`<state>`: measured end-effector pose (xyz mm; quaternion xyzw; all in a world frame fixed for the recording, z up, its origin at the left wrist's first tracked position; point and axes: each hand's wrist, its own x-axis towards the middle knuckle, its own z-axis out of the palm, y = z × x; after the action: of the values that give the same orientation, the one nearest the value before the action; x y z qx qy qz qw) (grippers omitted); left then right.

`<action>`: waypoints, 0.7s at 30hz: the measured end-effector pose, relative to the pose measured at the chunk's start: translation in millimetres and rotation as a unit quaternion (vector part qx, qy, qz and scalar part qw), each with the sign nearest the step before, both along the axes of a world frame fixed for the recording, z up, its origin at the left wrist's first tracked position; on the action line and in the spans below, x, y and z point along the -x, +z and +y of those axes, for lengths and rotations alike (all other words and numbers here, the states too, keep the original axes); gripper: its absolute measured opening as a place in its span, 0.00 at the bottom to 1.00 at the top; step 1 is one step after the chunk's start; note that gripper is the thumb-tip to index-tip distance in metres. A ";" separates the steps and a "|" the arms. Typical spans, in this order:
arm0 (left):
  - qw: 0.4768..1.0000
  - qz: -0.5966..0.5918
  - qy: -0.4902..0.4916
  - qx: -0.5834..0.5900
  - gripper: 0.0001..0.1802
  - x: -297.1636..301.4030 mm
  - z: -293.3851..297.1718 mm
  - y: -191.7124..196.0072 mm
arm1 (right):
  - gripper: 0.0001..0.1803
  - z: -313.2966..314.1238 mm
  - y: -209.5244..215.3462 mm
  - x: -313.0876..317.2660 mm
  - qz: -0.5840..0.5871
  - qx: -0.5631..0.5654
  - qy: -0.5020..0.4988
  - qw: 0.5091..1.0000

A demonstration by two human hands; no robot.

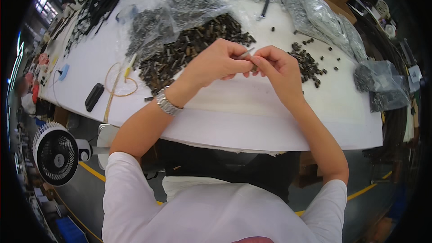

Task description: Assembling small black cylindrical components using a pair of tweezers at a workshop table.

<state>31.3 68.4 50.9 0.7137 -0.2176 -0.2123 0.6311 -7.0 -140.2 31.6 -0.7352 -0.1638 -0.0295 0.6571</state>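
Both my hands meet above the white table, fingertips nearly touching. Closed fingers of my left hand hold a thin grey pointed tool, its tip angled up and to the right; its handle is hidden in the hand. Thumb and fingers of my right hand pinch a small brownish piece, mostly covered by the fingertips. Behind my left hand spreads a large heap of small dark brown tube-like pieces, partly under clear plastic. To the right of my right hand lies a smaller group of short black pieces.
Clear plastic bags and a bag of dark parts line the right side. At left lie a black oblong case, a yellow-and-white pen-like tool and a loop of tan cord. A fan stands beside the table.
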 end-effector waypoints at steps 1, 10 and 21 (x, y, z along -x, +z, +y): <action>0.999 -0.012 0.041 -0.006 0.08 4.3 -2.7 -1.6 | 0.08 1.7 -5.1 -1.8 -0.011 0.015 -0.016 1.000; 0.896 -0.388 0.211 -0.046 0.09 8.7 -43.1 -32.8 | 0.16 -29.7 -38.8 -16.2 0.012 0.034 -0.098 0.995; 0.827 -0.509 0.228 -0.077 0.08 3.8 -41.7 -44.2 | 0.12 -20.9 -37.6 -15.9 0.068 -0.018 -0.050 0.996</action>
<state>27.5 26.7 6.8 0.7962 -0.3222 0.3146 0.4042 8.9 -161.1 -6.0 -0.7311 -0.0813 -0.0153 0.6773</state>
